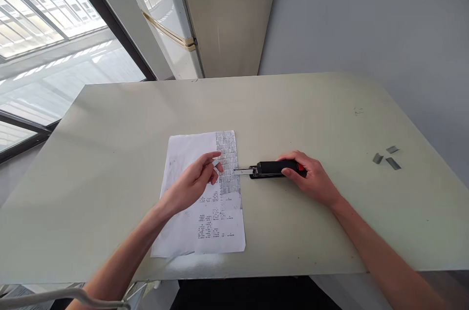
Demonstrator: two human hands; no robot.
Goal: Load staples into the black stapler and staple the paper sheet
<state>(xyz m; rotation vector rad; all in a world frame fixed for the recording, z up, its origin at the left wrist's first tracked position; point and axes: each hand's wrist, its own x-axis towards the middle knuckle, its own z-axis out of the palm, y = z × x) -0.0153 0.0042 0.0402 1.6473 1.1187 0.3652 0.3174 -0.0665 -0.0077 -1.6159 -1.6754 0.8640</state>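
My right hand [308, 173] is wrapped round the back of a black stapler [271, 168] lying on the table. Its silvery staple tray [244, 172] sticks out to the left, its tip at the right edge of a printed paper sheet [190, 154]. Over that sheet hovers my left hand [198, 178], pinching a small silvery staple strip [216, 163] between its fingers. Dense rows of short dark marks, which look like staples, cover the sheet's upper right edge. Printed text shows lower down.
Several small grey staple strips [393, 162] lie loose at the right on the pale table [311, 105]. Behind the table stand a fridge [223, 22] and a grey wall [366, 22]. A barred window [44, 12] is at the left.
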